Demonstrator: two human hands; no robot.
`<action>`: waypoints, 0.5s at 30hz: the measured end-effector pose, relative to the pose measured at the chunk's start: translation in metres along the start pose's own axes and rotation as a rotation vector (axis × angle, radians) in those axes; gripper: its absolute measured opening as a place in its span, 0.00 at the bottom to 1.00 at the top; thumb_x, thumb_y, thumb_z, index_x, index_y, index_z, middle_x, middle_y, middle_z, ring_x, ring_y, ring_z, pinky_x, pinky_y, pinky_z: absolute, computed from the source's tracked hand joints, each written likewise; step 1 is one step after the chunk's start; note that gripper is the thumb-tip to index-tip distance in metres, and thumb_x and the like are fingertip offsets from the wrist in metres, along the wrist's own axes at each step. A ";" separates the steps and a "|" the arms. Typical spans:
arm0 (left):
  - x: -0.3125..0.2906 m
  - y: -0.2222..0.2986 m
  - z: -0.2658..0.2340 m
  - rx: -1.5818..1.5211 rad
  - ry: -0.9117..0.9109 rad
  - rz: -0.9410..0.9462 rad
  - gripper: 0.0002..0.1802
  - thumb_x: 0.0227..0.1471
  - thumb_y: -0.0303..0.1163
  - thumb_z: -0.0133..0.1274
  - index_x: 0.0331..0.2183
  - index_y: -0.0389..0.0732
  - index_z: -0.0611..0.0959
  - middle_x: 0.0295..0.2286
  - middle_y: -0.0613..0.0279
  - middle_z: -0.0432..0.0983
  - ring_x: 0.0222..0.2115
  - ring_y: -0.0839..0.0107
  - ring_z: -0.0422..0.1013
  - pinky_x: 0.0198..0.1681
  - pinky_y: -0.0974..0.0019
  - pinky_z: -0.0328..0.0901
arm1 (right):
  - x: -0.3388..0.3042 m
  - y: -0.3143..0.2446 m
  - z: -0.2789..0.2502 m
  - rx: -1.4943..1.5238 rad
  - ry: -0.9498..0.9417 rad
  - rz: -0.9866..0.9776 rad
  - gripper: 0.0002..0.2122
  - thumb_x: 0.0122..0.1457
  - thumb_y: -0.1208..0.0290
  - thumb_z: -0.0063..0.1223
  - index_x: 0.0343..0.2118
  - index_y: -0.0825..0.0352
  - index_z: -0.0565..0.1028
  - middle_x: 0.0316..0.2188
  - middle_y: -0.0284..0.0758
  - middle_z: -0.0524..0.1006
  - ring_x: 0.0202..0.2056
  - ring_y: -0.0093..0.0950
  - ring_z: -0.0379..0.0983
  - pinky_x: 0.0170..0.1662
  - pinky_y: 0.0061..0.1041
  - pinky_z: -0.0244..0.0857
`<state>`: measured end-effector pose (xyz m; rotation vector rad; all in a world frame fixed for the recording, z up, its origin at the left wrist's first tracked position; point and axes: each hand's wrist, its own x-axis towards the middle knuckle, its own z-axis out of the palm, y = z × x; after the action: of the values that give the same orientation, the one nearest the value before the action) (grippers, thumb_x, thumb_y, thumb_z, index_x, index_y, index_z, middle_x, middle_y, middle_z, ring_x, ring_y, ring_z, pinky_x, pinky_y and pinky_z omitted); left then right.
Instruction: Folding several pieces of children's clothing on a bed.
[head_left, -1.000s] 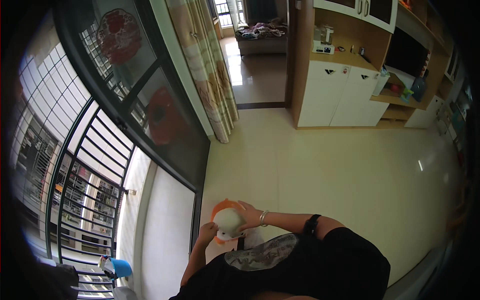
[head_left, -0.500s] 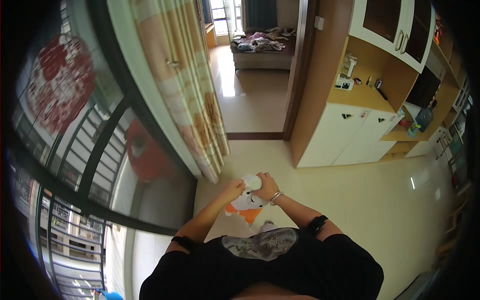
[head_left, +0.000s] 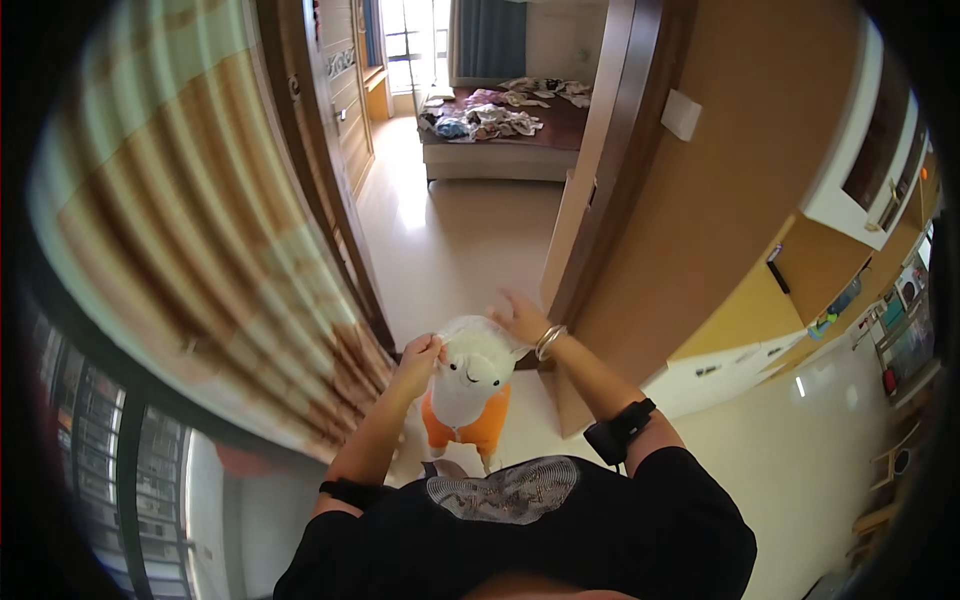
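The white-and-orange alpaca-like toy (head_left: 461, 398) sits between the person's two hands, in front of the black shirt (head_left: 610, 530) and on the near side of the door frame (head_left: 625, 150). The left hand (head_left: 418, 366) is the nearer: its fingers are drawn together and look pinched on the side of the white head (head_left: 476, 358), at about 10 o'clock on it, so the toy lies toward 4 o'clock from those fingertips. The right hand (head_left: 522, 322) is at about 1 o'clock from the head, its fingers apart and blurred; from them the toy lies toward 7 o'clock. Whether the right thumb touches it cannot be told. The toy's long axis runs nearly from 12 to 6 o'clock, head up and orange legs (head_left: 484, 436) down, its face pointing toward the person. Whether the feet meet the floor (head_left: 700, 460) is unclear.
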<state>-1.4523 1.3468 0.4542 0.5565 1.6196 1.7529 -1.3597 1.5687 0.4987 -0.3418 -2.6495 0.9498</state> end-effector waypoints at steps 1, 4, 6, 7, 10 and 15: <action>0.030 0.004 -0.007 -0.027 0.005 0.034 0.14 0.56 0.34 0.41 0.22 0.41 0.74 0.17 0.70 0.67 0.18 0.82 0.59 0.21 0.77 0.55 | 0.041 0.013 -0.017 -0.042 0.037 0.049 0.32 0.52 0.56 0.51 0.54 0.72 0.56 0.51 0.54 0.61 0.55 0.47 0.55 0.56 0.37 0.51; 0.121 0.002 -0.024 0.024 -0.045 0.078 0.15 0.57 0.34 0.40 0.21 0.41 0.74 0.17 0.71 0.67 0.17 0.82 0.57 0.20 0.77 0.54 | 0.155 0.059 -0.061 -0.203 0.412 0.041 0.34 0.53 0.61 0.50 0.56 0.78 0.50 0.56 0.55 0.52 0.59 0.48 0.45 0.60 0.36 0.42; 0.180 0.002 -0.037 0.048 -0.074 0.067 0.15 0.56 0.34 0.40 0.21 0.41 0.74 0.16 0.70 0.66 0.17 0.82 0.57 0.20 0.77 0.53 | 0.222 0.088 -0.098 -0.208 0.631 0.000 0.35 0.52 0.63 0.51 0.56 0.79 0.47 0.57 0.57 0.47 0.60 0.51 0.39 0.61 0.37 0.38; 0.214 0.007 -0.046 0.086 -0.066 0.061 0.15 0.56 0.33 0.40 0.20 0.41 0.74 0.16 0.70 0.67 0.16 0.82 0.57 0.19 0.77 0.53 | 0.254 0.098 -0.114 -0.206 0.617 0.057 0.35 0.52 0.63 0.51 0.56 0.79 0.47 0.57 0.57 0.47 0.60 0.51 0.39 0.61 0.37 0.38; 0.319 0.022 -0.071 0.146 -0.073 0.012 0.14 0.55 0.33 0.41 0.19 0.41 0.73 0.15 0.69 0.67 0.15 0.81 0.57 0.19 0.76 0.53 | 0.334 0.124 -0.156 -0.269 0.788 0.086 0.36 0.53 0.64 0.51 0.57 0.78 0.45 0.57 0.59 0.46 0.60 0.52 0.38 0.61 0.39 0.36; 0.466 0.021 -0.094 0.224 -0.173 -0.009 0.13 0.54 0.35 0.43 0.21 0.43 0.72 0.18 0.67 0.67 0.22 0.78 0.64 0.21 0.73 0.60 | 0.410 0.174 -0.235 -0.731 1.129 0.063 0.37 0.52 0.62 0.50 0.57 0.79 0.44 0.58 0.57 0.45 0.60 0.50 0.37 0.61 0.43 0.36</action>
<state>-1.8394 1.6183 0.4000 0.7826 1.7009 1.4819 -1.6337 1.9661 0.6418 -0.8160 -1.7755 -0.2644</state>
